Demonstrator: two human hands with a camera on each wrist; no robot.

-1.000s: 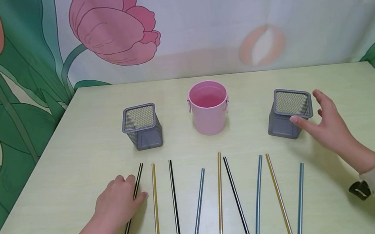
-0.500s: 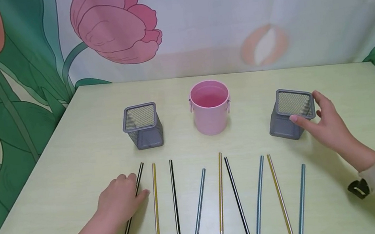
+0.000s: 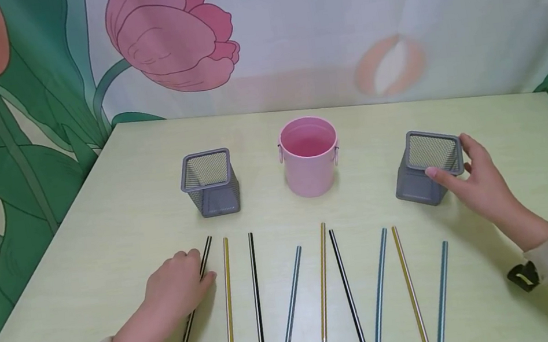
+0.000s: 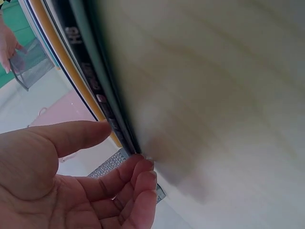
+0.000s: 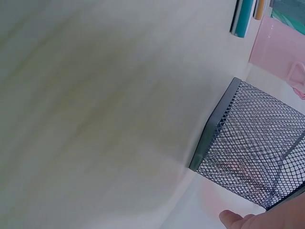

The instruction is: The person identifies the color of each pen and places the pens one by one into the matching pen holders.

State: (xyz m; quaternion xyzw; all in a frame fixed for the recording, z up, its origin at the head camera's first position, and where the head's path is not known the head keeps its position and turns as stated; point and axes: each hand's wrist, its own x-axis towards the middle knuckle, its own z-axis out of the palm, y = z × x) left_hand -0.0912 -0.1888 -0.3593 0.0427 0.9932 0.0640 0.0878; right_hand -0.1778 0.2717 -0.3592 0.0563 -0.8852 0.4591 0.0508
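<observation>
My left hand (image 3: pixel 202 267) lies on the table over the leftmost black pencil (image 3: pixel 190 326), thumb and fingertips on either side of it, pinching it. In the left wrist view the same pencil (image 4: pixel 90 81) runs between my thumb and curled fingers. My right hand (image 3: pixel 448 157) grips the right grey mesh holder (image 3: pixel 419 188), thumb on its near rim and fingers on its far side. The right wrist view shows that mesh holder (image 5: pixel 257 143) close up, with a thumb tip below it.
A second mesh holder (image 3: pixel 209 183) stands at the left and a pink bucket (image 3: pixel 310 157) in the middle. Several more pencils, gold (image 3: pixel 228 300), black (image 3: pixel 256 296) and blue-grey (image 3: pixel 290 309) among them, lie in a row along the pale green table's (image 3: pixel 103 230) near side.
My right hand has moved in from beside the right mesh holder and closed on its rim. My left hand has stayed on the black pencil.
</observation>
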